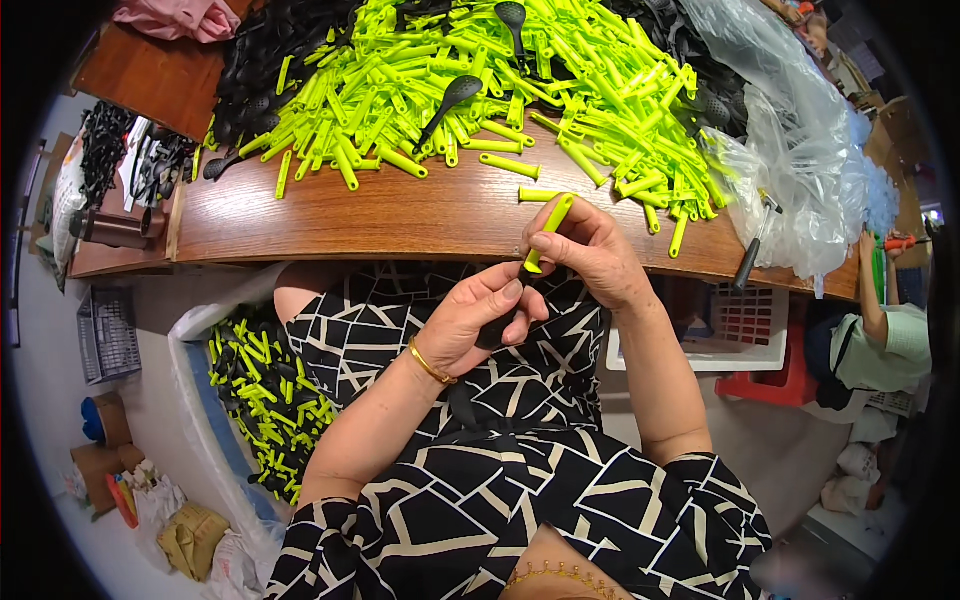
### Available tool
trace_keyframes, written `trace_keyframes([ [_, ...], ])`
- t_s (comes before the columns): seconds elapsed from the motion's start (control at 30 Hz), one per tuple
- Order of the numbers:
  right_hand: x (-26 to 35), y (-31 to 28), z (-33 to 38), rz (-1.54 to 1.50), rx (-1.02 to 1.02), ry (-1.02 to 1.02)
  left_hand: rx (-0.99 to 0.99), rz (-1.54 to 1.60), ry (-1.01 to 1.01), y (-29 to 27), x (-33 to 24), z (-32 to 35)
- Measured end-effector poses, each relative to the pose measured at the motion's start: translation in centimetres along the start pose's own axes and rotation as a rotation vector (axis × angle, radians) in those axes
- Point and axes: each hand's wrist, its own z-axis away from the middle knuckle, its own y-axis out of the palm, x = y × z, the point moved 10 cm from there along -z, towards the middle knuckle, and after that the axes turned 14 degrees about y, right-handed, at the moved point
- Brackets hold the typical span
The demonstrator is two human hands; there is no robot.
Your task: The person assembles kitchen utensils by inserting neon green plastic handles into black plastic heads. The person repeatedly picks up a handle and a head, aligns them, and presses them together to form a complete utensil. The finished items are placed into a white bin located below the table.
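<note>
In front of my body, my right hand pinches a lime-green handle between thumb and fingers. My left hand grips a black utensil piece, mostly covered by the fingers. Its thin end meets the lower end of the handle; how deep it sits inside cannot be seen. Just beyond my hands, a loose green handle lies near the table edge. Farther back spreads a large heap of green handles, with a black slotted spoon and another black spoon on top.
Black utensil pieces are piled behind the handles on the wooden table. Clear plastic sheeting and a hammer are at the right. A lined container of green-and-black utensils stands at left. A white basket and a co-worker are at right.
</note>
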Motion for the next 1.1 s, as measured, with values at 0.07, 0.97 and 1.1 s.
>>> trace_keyframes([
  [0.07, -0.1, -0.2, 0.1, 0.008, -0.008, 0.016, 0.016, 0.126, -0.061, -0.1, 0.6, -0.3],
  [0.97, 1.7, 4.1, -1.1, 1.116, -0.528, -0.474, -0.378, -0.223, 0.197, -7.3, 1.3, -0.2],
  [1.1, 1.2, 4.2, -0.7, 1.166, -0.549, -0.436, -0.296, -0.374, 0.273, -7.5, 1.1, -0.2],
])
